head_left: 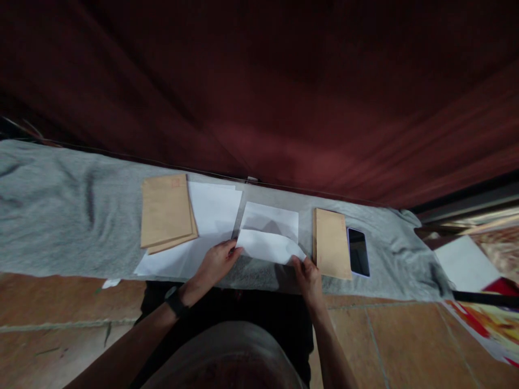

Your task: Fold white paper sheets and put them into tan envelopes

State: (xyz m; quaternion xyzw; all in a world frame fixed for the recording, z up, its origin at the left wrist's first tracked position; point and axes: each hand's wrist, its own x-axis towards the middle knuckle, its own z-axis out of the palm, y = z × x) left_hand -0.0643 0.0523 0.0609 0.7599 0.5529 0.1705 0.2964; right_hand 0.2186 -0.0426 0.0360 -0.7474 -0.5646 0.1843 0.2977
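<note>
A white sheet of paper (270,246) is held up at its near edge, bent over so that its far part (275,216) lies on the grey cloth. My left hand (219,261) pinches its left corner, and my right hand (308,275) grips the right corner. To the left, several white sheets (214,210) lie spread out, partly under a stack of brown envelopes (165,210). Just beyond my right hand rests another small stack of brown envelopes (332,243).
A grey cloth (60,210) covers the long narrow surface. A dark-screened phone (359,252) lies beside the right envelopes. Behind hangs a dark red curtain (259,119). Tiled floor (385,335) shows in front, and a colourful printed package (486,324) sits at the far right.
</note>
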